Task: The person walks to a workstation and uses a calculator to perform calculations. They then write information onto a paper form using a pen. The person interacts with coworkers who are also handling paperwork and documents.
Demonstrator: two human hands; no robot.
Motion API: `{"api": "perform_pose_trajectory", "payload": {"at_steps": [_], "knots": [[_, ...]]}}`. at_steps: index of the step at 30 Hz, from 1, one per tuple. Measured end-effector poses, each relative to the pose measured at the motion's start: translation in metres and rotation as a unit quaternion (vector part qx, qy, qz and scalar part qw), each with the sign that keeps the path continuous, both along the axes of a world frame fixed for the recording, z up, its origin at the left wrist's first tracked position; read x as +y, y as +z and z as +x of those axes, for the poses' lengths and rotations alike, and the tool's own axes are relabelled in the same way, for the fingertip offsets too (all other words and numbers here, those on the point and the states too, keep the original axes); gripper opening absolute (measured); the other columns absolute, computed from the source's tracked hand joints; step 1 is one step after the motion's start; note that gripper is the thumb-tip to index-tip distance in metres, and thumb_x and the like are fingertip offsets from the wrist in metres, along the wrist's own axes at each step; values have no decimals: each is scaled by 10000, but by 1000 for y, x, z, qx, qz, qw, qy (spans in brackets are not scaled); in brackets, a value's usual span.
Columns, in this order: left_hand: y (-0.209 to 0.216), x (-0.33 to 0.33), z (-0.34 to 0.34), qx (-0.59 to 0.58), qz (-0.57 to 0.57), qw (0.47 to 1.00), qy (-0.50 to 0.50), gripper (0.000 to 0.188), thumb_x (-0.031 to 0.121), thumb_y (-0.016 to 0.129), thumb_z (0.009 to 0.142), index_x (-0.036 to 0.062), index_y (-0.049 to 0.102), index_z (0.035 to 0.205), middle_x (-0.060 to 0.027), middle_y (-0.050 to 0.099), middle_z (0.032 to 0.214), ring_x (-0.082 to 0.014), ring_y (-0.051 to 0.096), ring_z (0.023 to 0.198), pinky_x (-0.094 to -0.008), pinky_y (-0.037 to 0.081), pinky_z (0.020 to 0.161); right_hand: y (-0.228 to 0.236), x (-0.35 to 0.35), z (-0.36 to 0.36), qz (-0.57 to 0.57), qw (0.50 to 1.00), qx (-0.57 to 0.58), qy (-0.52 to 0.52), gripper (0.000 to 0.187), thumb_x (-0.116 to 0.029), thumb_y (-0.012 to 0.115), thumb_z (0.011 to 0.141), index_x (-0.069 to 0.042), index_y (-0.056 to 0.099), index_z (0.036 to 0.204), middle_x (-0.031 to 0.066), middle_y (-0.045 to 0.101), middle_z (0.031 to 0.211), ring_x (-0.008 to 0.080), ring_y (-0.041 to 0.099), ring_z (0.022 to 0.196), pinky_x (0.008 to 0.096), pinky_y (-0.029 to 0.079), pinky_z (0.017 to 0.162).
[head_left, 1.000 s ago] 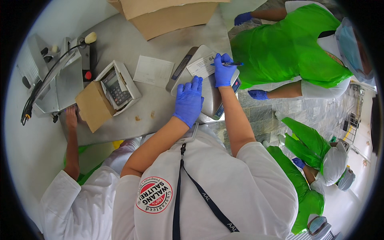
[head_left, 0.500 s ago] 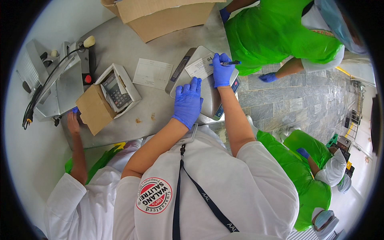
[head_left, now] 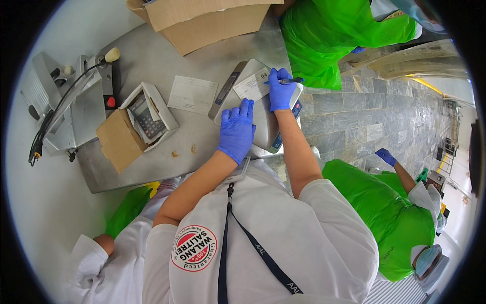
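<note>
Both my hands wear blue gloves. My right hand (head_left: pixel 281 91) grips a blue pen (head_left: pixel 292 80) over the right end of a white card (head_left: pixel 252 86). That card lies on a grey weighing scale (head_left: pixel 264 121). My left hand (head_left: pixel 237 131) lies flat, fingers stretched out, its fingertips at the card's lower edge, steadying contact with the scale. A second printed paper slip (head_left: pixel 193 95) lies on the metal table left of the scale.
On the table (head_left: pixel 132 175) an opened carton (head_left: pixel 163 110) holds a dark calculator (head_left: pixel 147 120). A slicer-like metal machine (head_left: pixel 81 114) with a black cord stands far left. A large cardboard box (head_left: pixel 212 28) sits at the back. Co-workers in green aprons (head_left: pixel 324 35) stand nearby.
My hands, pen and card stay nearly still. The co-worker at left has drawn an arm back from the table. The co-workers at right have shifted.
</note>
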State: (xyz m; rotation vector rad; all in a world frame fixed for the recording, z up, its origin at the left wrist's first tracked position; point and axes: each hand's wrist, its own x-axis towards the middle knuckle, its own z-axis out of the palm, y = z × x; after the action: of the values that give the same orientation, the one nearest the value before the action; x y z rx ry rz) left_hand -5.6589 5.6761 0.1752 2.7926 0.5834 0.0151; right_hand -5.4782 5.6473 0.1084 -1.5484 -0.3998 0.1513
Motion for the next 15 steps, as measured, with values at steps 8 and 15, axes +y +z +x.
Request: {"api": "perform_pose_trajectory", "payload": {"at_steps": [8, 15], "knots": [[2, -1, 0, 4, -4, 1000, 0, 716, 268, 673, 770, 69, 397, 1400, -85, 456, 1363, -222, 492, 1041, -438, 321, 961, -7, 1, 2, -6, 1000, -4, -7, 411, -57, 636, 861, -72, 335, 582, -36, 337, 543, 54, 297, 529, 273, 277, 465], [3, -1, 0, 8, -11, 1000, 5, 714, 260, 670, 772, 65, 396, 1401, -83, 452, 1367, -224, 492, 1045, -439, 326, 962, -5, 0, 3, -16, 1000, -16, -10, 411, -63, 639, 865, -73, 340, 583, -39, 344, 551, 54, 302, 529, 275, 276, 465]]}}
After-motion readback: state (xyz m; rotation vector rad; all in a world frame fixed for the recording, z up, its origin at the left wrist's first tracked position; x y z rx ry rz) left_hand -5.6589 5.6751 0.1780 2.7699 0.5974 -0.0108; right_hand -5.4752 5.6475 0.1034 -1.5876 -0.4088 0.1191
